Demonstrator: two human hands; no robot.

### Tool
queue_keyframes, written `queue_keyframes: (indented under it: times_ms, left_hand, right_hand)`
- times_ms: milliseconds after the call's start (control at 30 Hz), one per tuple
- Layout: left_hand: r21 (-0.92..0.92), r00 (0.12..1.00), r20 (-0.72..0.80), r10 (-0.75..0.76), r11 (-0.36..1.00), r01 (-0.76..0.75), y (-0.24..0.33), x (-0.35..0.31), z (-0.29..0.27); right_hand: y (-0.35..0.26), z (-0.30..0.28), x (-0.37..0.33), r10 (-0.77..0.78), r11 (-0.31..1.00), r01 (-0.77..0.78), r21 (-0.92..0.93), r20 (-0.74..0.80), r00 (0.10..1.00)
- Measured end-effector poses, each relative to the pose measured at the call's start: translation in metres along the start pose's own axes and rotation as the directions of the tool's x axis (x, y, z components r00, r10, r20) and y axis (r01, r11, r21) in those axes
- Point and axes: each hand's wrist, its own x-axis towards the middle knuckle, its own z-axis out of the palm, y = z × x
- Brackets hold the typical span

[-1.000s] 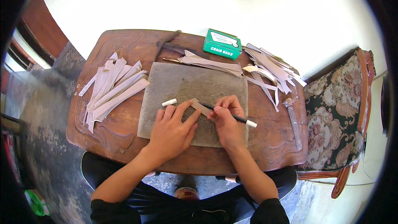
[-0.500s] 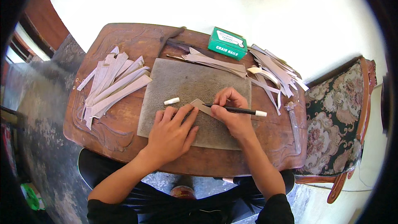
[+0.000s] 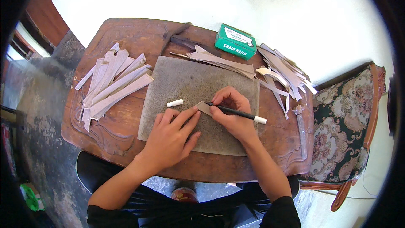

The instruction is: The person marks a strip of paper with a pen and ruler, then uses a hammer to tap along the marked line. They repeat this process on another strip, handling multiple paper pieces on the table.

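Observation:
My right hand is closed around a black marker pen with a white end. The pen's tip touches a small beige-grey strip, apparently leather or card, lying on a grey rectangular mat. Part of that strip is hidden under my right hand. My left hand lies with its fingers spread, the index fingertip resting against the strip's left end. Just beyond the left fingers lies a white pen cap.
Similar strips form a fanned pile at the left and another pile at the right. More strips lie along the mat's far edge, near a green box. A flower-patterned chair adjoins the carved wooden table.
The pen tip has shifted slightly left along the strip, with my right hand covering more of it. My left hand stays on the strip. The whole view has tilted a little.

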Motion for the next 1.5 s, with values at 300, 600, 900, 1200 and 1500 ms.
queue_keyframes:
  times_ms: [300,600,900,1200,1500]
  left_hand:
    - [0.016,1.000,-0.011,-0.006,1.000,0.006,0.0019,0.0023,0.0021]
    - [0.004,0.999,-0.035,-0.002,1.000,0.002,-0.0001,0.0026,0.0036]
    - [-0.002,0.999,-0.036,-0.004,1.000,0.004,0.0007,0.0022,0.0039]
    - [0.000,0.999,-0.044,-0.002,1.000,0.002,0.0016,0.0029,0.0047]
    - [0.005,0.999,-0.045,-0.003,1.000,0.003,0.0013,0.0026,0.0052]
  right_hand:
    - [0.0021,0.0033,0.0002,-0.067,0.974,0.060,-0.216,-0.029,0.997]
    - [0.0052,0.0052,0.0048,-0.085,0.955,0.069,-0.289,-0.044,0.995]
    - [0.0031,0.0059,0.0040,-0.087,0.953,0.073,-0.294,-0.035,0.996]
    - [0.0011,0.0053,0.0047,-0.088,0.948,0.074,-0.309,-0.032,0.996]
    - [0.0006,0.0055,0.0048,-0.091,0.944,0.077,-0.321,-0.029,0.995]
